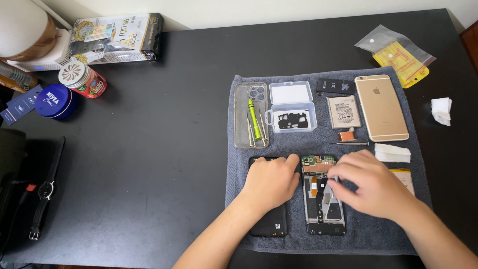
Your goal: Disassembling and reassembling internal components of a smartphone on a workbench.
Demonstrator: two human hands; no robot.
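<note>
The towel [298,234] is lying on the table [164,149], carrying the opened phone [323,209] with the back cover [269,224] lying just left of it. Behind them, the screwdriver tray [250,115] is sitting left of the parts box [292,107].

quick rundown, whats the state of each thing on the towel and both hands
opened phone: back off, circuit board exposed
black back cover: detached, lying flat under left hand
right hand: fingers on the opened phone
clear plastic box: lid open, dark part inside
gold phone: face down, intact
clear phone case: empty of phone, holds screwdrivers
</note>
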